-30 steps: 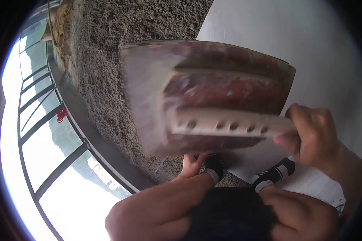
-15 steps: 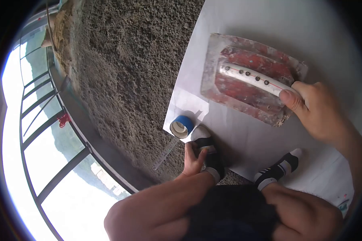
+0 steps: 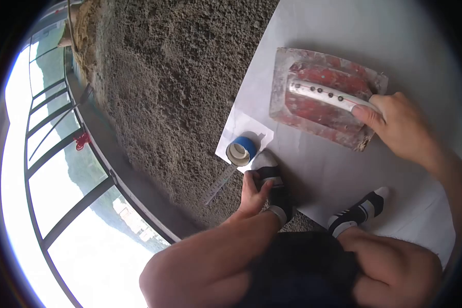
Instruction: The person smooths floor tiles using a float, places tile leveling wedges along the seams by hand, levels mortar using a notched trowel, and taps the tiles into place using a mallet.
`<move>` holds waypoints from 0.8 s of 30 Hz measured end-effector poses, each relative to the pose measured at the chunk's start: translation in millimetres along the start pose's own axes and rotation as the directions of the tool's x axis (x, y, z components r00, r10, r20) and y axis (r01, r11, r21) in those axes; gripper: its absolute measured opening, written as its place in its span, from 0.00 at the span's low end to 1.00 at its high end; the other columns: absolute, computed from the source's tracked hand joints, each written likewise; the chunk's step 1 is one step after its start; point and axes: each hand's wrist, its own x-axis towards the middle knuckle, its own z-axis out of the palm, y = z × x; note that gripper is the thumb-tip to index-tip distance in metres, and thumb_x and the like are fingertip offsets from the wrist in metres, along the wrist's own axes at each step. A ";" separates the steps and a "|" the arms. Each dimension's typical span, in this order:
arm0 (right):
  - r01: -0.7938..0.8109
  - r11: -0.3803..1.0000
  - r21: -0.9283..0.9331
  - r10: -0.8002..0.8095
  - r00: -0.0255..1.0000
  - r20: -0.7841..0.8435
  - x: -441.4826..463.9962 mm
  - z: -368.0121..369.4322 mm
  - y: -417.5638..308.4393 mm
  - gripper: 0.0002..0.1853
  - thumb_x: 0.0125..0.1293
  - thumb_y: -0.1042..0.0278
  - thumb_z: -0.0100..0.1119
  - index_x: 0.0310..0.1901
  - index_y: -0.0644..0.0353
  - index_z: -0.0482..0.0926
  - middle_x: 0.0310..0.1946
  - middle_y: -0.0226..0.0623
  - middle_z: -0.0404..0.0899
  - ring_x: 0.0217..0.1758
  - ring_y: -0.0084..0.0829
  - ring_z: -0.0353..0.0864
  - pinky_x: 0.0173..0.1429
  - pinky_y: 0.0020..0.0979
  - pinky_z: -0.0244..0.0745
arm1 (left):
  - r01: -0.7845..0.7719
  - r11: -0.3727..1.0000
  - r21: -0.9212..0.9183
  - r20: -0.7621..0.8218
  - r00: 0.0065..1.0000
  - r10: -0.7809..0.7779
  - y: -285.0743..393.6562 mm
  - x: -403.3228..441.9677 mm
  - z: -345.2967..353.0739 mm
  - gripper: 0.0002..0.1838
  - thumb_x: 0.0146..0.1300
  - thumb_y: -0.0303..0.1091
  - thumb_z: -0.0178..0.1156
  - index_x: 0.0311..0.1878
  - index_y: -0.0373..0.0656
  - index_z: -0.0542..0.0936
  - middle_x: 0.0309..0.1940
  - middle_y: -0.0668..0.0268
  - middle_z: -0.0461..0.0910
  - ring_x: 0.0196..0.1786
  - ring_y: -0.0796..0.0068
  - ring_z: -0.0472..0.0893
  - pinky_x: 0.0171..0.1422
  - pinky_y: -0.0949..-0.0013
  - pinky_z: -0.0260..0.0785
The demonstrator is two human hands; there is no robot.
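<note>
In my right hand [image 3: 395,123] is the white handle of a worn red trowel [image 3: 323,97], which lies flat over the large pale tile [image 3: 318,179]. My fingers wrap round the handle's near end. My left hand [image 3: 254,194] is beside my left foot, its thumb and fingers around the front edge of the black-and-white sandal [image 3: 272,179]; whether it grips the sandal is unclear. Just beyond that foot, a blue tape roll [image 3: 241,151] sits at the tile's corner, and a marked, ruler-like strip [image 3: 220,184] runs from it over the rough mortar.
Rough grey mortar [image 3: 174,92] covers the floor left of the tile. Along the far left runs a window with dark frames [image 3: 61,154] and a red knotted item [image 3: 81,139]. A sand-coloured heap [image 3: 84,36] is at the upper left. My right foot [image 3: 358,211] rests on the tile.
The trowel has come down from near the camera, over the mortar and tile edge, to the tile on the right. The tape roll and strip it covered now show. My left hand stays by the foot.
</note>
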 end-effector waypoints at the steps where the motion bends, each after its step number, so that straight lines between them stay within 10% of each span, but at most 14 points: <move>1: 0.070 0.997 -0.023 -0.072 0.993 -0.096 -2.9 -7.5 -16.3 0.30 0.70 0.42 0.57 0.27 0.67 0.76 0.14 0.44 0.75 0.18 0.50 0.76 0.30 0.48 0.72 | 0.004 1.000 -0.012 -0.001 1.000 -0.004 4.1 3.0 -0.2 0.27 0.61 0.43 0.69 0.51 0.36 0.67 0.48 0.51 0.72 0.52 0.55 0.73 0.58 0.55 0.68; 5: 0.108 0.973 0.204 -0.134 0.984 0.119 -24.0 -40.9 -70.8 0.27 0.69 0.46 0.61 0.26 0.66 0.73 0.18 0.46 0.75 0.17 0.42 0.76 0.24 0.39 0.69 | 0.101 0.986 -0.135 0.042 0.994 -0.097 10.6 -13.3 2.4 0.27 0.64 0.42 0.67 0.56 0.36 0.67 0.51 0.51 0.73 0.55 0.54 0.74 0.63 0.55 0.66; 7: 0.453 0.888 0.084 -0.442 0.889 -0.119 -33.5 -30.8 -66.1 0.28 0.67 0.43 0.62 0.27 0.66 0.74 0.16 0.46 0.74 0.10 0.42 0.70 0.19 0.35 0.65 | 0.097 0.988 -0.123 0.046 0.995 -0.092 15.6 -9.3 0.6 0.27 0.63 0.43 0.67 0.55 0.36 0.68 0.48 0.52 0.73 0.52 0.57 0.74 0.61 0.56 0.67; 15: -0.145 0.989 0.000 0.144 0.985 0.096 -12.1 -21.4 -23.2 0.29 0.71 0.42 0.56 0.25 0.66 0.76 0.16 0.46 0.77 0.24 0.51 0.77 0.40 0.47 0.75 | -0.019 1.000 0.008 0.012 1.000 0.019 3.4 -0.3 -4.4 0.26 0.62 0.43 0.69 0.52 0.39 0.67 0.40 0.60 0.73 0.43 0.68 0.74 0.49 0.62 0.69; 17: -0.156 0.975 0.157 0.115 0.963 0.245 -24.8 -51.4 -53.5 0.24 0.67 0.46 0.62 0.32 0.64 0.75 0.21 0.41 0.74 0.20 0.39 0.74 0.28 0.36 0.70 | 0.083 0.996 -0.044 0.028 0.996 -0.082 5.3 -9.2 -7.4 0.29 0.63 0.45 0.68 0.59 0.39 0.68 0.44 0.59 0.76 0.49 0.70 0.75 0.58 0.68 0.67; 18: -0.170 0.972 0.163 0.123 0.958 0.261 -34.4 -43.2 -54.1 0.24 0.67 0.46 0.62 0.32 0.64 0.75 0.21 0.41 0.74 0.20 0.39 0.74 0.28 0.36 0.70 | 0.099 0.994 -0.037 0.041 0.994 -0.097 160.1 -13.3 -27.2 0.29 0.63 0.45 0.68 0.59 0.39 0.68 0.44 0.59 0.76 0.49 0.70 0.75 0.58 0.68 0.67; 19: 0.105 0.975 0.195 -0.105 0.994 -0.011 -44.9 -30.8 -49.4 0.25 0.69 0.45 0.60 0.32 0.65 0.74 0.20 0.43 0.72 0.17 0.42 0.73 0.27 0.37 0.70 | 0.511 0.847 -0.144 0.657 0.689 -0.305 279.8 -79.0 -96.2 0.49 0.66 0.48 0.66 0.80 0.43 0.49 0.77 0.49 0.56 0.82 0.62 0.49 0.82 0.66 0.42; 20: 0.370 0.918 0.141 -0.320 0.904 -0.284 -52.5 -21.2 -40.8 0.26 0.71 0.44 0.58 0.33 0.65 0.74 0.19 0.45 0.71 0.15 0.46 0.71 0.26 0.38 0.69 | 0.517 0.845 -0.139 0.668 0.679 -0.305 264.0 -13.0 4.8 0.49 0.66 0.48 0.66 0.80 0.43 0.49 0.77 0.49 0.56 0.82 0.62 0.49 0.82 0.66 0.42; 24: -0.050 0.968 -0.247 0.018 0.991 -0.130 -56.2 22.6 56.7 0.26 0.71 0.44 0.58 0.33 0.67 0.77 0.15 0.44 0.73 0.19 0.41 0.79 0.28 0.43 0.73 | 0.063 0.998 0.024 0.066 0.996 -0.065 22.5 -5.6 -14.9 0.24 0.62 0.42 0.69 0.51 0.39 0.69 0.40 0.60 0.75 0.45 0.68 0.74 0.57 0.63 0.68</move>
